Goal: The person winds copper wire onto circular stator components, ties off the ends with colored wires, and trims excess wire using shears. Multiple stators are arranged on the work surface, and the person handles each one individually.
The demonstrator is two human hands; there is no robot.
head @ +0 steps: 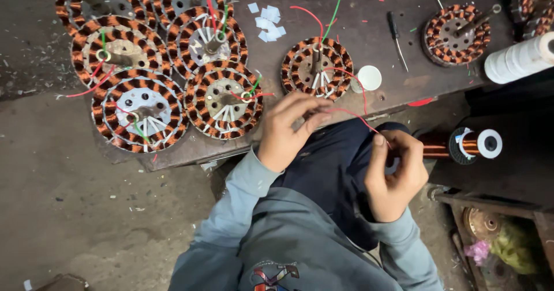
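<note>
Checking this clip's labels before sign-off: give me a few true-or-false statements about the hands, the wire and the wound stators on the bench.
1. Both hands, left hand and right hand, pinch a red wire. True.
2. That wire leads to the stator nearest the hands. True.
3. The screwdriver is in the right hand. False: it lies on the bench.
4. The copper wire spool stands on the bench among the stators. False: it sits off the bench, right of the hands.

Screwdriver [397,40], white cap [369,77], paper scraps [267,22]
</note>
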